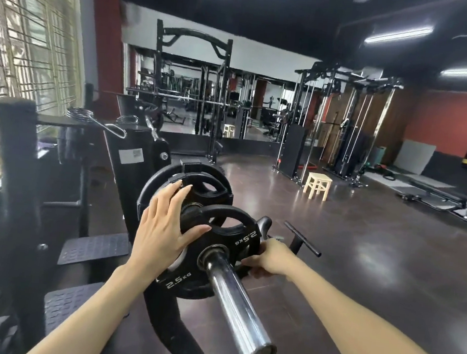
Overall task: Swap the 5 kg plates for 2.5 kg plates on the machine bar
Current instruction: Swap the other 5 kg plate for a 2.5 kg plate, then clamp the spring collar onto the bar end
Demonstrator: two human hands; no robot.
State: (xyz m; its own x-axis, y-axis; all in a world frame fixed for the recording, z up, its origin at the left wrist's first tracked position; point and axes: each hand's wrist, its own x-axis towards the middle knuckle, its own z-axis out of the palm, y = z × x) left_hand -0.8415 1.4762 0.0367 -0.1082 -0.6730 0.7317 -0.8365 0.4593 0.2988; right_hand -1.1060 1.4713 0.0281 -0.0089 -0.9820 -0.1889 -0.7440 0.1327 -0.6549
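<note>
Gym floor, dark and glossy, stretches back to mirrored walls, a power rack (189,87) and a cable station (345,125), with barred windows (25,42) along the left.

At left, the left hand (162,227) lies open and flat, fingers spread, against the face of a 2.5 kg plate (213,257); this grip closes on nothing and only steadies or presses. The plate is threaded on the chrome machine bar (234,305), whose long axis runs from its free end at lower right, nearest the camera, up and away toward the machine frame (130,167) at left. Behind it on the same bar sit a smaller black plate (205,188) and a larger one (157,181); their weights cannot be read.

At right, the right hand (270,259) is curled on the plate's far edge, fingers wrapped behind the rim. The plate stands upright, its face square to the bar, its bore around the sleeve, with a gap between it and the plates behind.

Both hands flank the disc, so the likely step is sliding it inward along the bar. A wooden stool (317,185) stands well apart.
</note>
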